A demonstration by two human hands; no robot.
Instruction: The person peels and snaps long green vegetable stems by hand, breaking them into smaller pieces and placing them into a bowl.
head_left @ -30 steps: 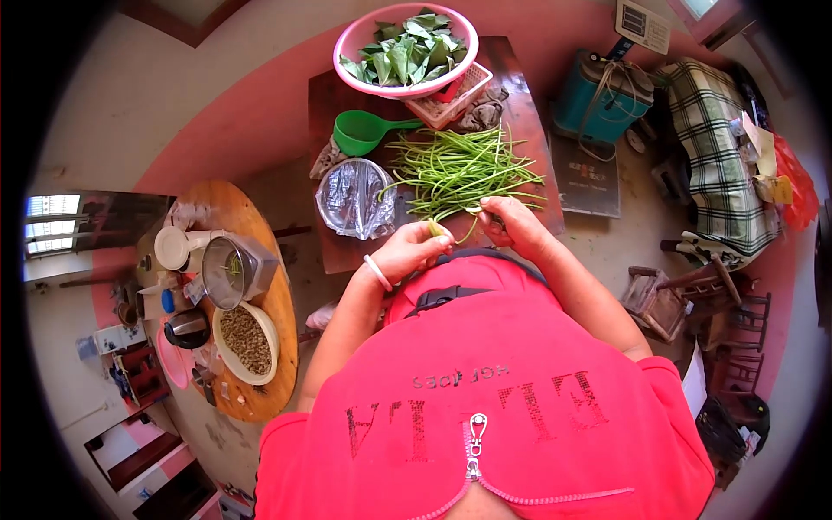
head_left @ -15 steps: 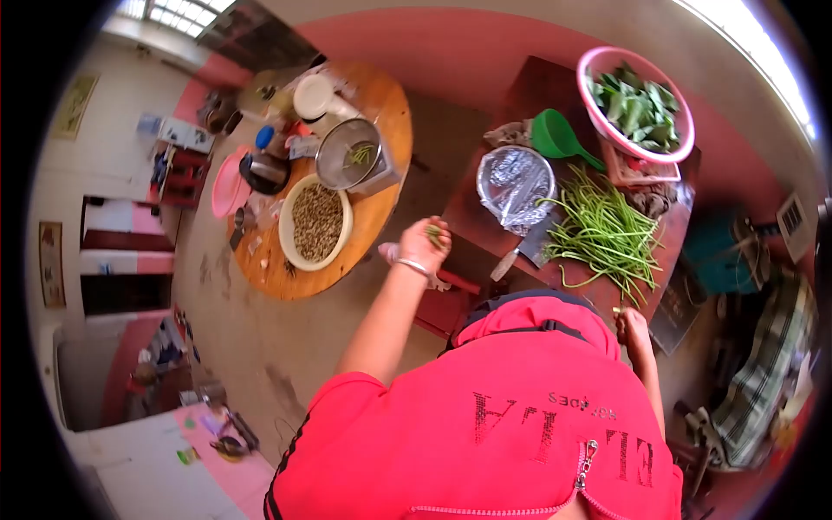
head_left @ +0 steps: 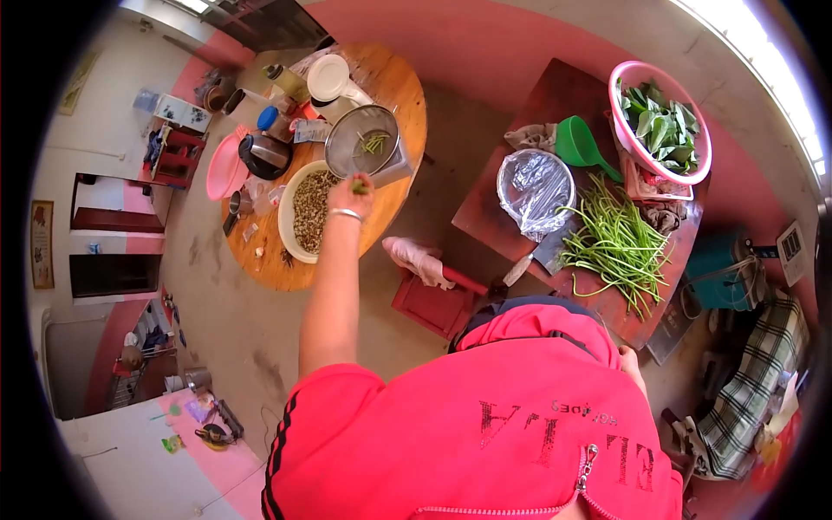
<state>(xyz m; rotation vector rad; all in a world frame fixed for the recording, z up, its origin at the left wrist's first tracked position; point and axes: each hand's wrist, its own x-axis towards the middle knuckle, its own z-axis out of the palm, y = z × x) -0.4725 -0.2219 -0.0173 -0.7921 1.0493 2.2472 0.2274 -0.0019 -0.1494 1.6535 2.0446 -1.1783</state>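
My left hand (head_left: 350, 201), with a bracelet at its wrist, is closed around short cut green stems (head_left: 360, 186). It hovers by the right edge of a white basin (head_left: 287, 227) of small brownish pieces. Just beyond it is a round mesh strainer (head_left: 347, 139) with a few cut green stems (head_left: 373, 143) in it. My right hand (head_left: 632, 367) is low beside the red jacket, which covers most of it; its fingers cannot be made out. The nearest thing to it is a heap of long green stems (head_left: 615, 247) on the dark red table (head_left: 485, 204).
A cleaver (head_left: 518, 269) lies by the stems, its handle over the table edge. Nearby are a foil-and-plastic-covered bowl (head_left: 535, 186), a green ladle (head_left: 575, 143) and a pink basin (head_left: 706, 143) of leaves. A red stool (head_left: 433, 305) stands between the tables. A kettle (head_left: 264, 156) sits on the round table.
My left hand has moved left and away from me, from the gap between the tables to the white basin and strainer. My right hand has drawn back toward the jacket, its fingers now hidden.
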